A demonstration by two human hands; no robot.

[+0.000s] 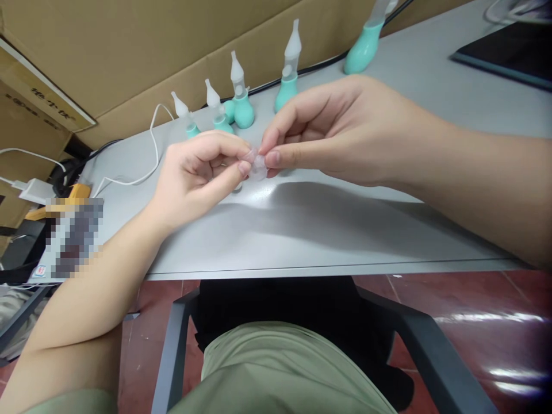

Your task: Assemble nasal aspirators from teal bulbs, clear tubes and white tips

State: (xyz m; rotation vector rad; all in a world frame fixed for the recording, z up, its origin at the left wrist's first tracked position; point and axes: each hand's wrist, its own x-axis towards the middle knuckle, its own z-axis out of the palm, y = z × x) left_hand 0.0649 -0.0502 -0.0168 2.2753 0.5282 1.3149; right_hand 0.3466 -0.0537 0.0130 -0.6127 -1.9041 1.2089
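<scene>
A small clear plastic part (259,168) is pinched between my two hands, just above the desk. My left hand (196,175) grips its left side between thumb and forefinger. From the right, the thumb and forefinger of my right hand (340,135) close on the same part. Its exact shape is blurred and partly covered by fingertips. Behind my hands stand several nasal aspirators with teal bulbs, clear necks and white tips, one of them a teal bulb aspirator (244,109) near the middle. Below my left fingertips a small pale round object (237,187) shows in part on the desk.
The grey desk (181,253) ends at its front edge before my lap. Cardboard (142,57) lines the back. A white cable (150,155) and a charger (38,191) lie left; a dark flat device (513,54) rests at the far right. Chair armrests (431,351) flank me.
</scene>
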